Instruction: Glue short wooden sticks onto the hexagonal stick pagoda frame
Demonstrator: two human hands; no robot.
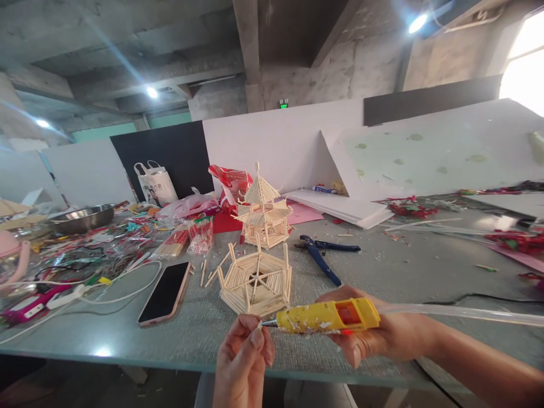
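In my right hand (374, 337) is a yellow hot glue gun (310, 317), its metal nozzle pointing left and a long clear glue stick (459, 311) running out of its back. My left hand (244, 357) pinches a small wooden stick (259, 326), mostly hidden by the fingers, at the nozzle tip. Just beyond both hands lies a hexagonal stick base (255, 283) with short upright posts at its corners. Behind that stands a small pagoda model (262, 212) built of the same thin sticks.
Blue-handled pliers (325, 255) lie right of the models. A smartphone (165, 293) and a white cable (127, 272) are on the left, near loose sticks and bagged sticks (199, 235). White boards (340, 207) and a metal bowl (85, 218) sit farther back.
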